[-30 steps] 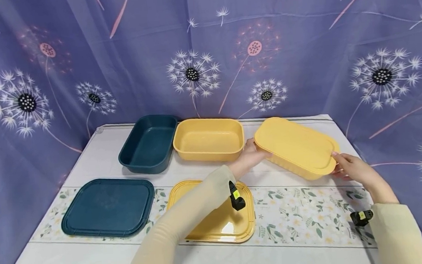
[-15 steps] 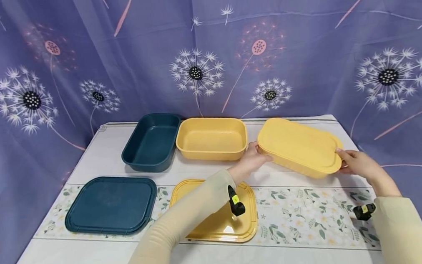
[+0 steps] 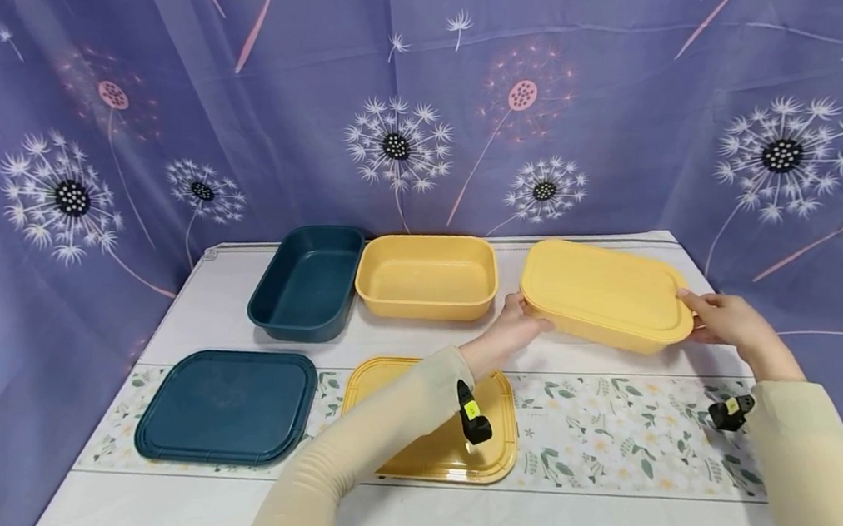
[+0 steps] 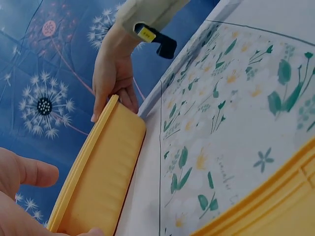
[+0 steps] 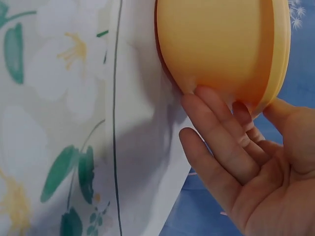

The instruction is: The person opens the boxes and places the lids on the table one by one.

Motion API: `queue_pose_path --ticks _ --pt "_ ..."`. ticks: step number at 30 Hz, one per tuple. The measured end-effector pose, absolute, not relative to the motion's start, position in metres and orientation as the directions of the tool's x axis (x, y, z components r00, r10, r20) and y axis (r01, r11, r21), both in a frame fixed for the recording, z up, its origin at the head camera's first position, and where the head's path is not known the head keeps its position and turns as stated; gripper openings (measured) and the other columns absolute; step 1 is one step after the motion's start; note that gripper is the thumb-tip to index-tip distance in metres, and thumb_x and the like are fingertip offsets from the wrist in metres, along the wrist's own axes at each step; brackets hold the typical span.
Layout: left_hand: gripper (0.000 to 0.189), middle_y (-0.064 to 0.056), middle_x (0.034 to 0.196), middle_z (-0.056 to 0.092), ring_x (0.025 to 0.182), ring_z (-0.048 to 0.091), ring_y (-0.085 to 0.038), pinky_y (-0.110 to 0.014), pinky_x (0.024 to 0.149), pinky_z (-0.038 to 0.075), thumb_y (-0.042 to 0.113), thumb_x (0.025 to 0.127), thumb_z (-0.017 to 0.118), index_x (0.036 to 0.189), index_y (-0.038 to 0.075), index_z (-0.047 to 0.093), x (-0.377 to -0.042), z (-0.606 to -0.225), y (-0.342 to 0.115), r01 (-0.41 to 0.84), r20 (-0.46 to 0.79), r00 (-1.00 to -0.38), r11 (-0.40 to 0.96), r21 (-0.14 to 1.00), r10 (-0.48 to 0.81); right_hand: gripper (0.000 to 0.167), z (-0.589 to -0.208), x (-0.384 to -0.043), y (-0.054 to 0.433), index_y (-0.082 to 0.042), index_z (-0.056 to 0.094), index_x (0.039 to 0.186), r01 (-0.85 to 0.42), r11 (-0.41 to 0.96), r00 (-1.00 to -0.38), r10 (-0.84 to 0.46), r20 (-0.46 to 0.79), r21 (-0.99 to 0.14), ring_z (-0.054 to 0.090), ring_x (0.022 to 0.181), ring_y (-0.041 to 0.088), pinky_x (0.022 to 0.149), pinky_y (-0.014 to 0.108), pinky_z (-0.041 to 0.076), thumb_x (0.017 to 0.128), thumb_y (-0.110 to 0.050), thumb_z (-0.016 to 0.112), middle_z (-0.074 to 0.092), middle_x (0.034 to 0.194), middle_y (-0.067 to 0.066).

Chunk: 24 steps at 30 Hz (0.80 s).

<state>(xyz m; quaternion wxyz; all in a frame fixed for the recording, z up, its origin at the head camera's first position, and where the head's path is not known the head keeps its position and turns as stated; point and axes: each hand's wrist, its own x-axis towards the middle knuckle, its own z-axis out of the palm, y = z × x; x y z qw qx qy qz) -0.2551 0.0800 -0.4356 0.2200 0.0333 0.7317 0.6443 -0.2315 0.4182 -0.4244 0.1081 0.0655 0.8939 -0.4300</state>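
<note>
A yellow lidded food container (image 3: 605, 293) sits at the back right of the table in the head view, turned at an angle. My left hand (image 3: 506, 335) holds its left end, with the thumb along the near side and the other fingers partly hidden. At the right end, my right hand (image 3: 731, 324) grips the corner, thumb (image 3: 692, 302) on the lid. In the right wrist view, the fingers (image 5: 216, 128) reach to the container's side and lower edge. Whether its base touches the table is hard to tell.
Left of it stand an uncovered yellow container (image 3: 427, 283) and a dark blue container (image 3: 311, 285). A dark blue lid (image 3: 227, 405) lies at the left front; a yellow lid (image 3: 439, 462) lies partly beneath my left forearm. A purple dandelion curtain (image 3: 404, 64) hangs behind.
The held container has turned slightly and its far edge sits a little lower, both hands staying on it. The whole view has drifted slightly. The other containers and lids have not moved.
</note>
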Motion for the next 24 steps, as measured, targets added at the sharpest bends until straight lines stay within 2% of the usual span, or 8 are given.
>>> queue_pose_path --ticks 8,19,24 --pt "0.08 -0.014 0.156 0.031 0.146 0.031 -0.028 -0.04 0.119 0.028 0.011 0.092 0.071 0.156 0.004 0.023 -0.249 -0.436 0.082 -0.242 -0.289 -0.881 0.168 0.956 0.374 0.083 -0.426 -0.237 0.419 0.027 0.041 0.133 0.255 0.578 -0.966 0.116 -0.232 -0.775 0.069 0.066 0.005 0.068 0.033 0.062 0.106 -0.051 0.041 0.07 0.078 -0.003" --pt "0.082 -0.013 0.159 0.027 0.147 0.028 -0.028 -0.042 0.12 0.025 0.014 0.093 0.07 0.158 0.006 0.021 -0.242 -0.436 0.081 -0.263 -0.304 -0.879 0.159 0.952 0.367 0.085 -0.427 -0.248 0.421 0.023 0.051 0.13 0.251 0.651 -0.968 0.156 -0.197 -0.716 0.068 0.064 0.008 0.064 0.03 0.06 0.103 -0.058 0.042 0.069 0.07 -0.005" --pt "0.083 -0.01 0.159 0.028 0.146 0.03 -0.028 -0.041 0.119 0.027 0.015 0.093 0.07 0.158 0.008 0.02 -0.241 -0.437 0.081 -0.269 -0.309 -0.874 0.155 0.951 0.376 0.089 -0.428 -0.249 0.418 0.023 0.041 0.139 0.259 0.632 -0.965 0.144 -0.218 -0.73 0.07 0.066 0.006 0.063 0.025 0.058 0.103 -0.059 0.038 0.071 0.074 -0.005"
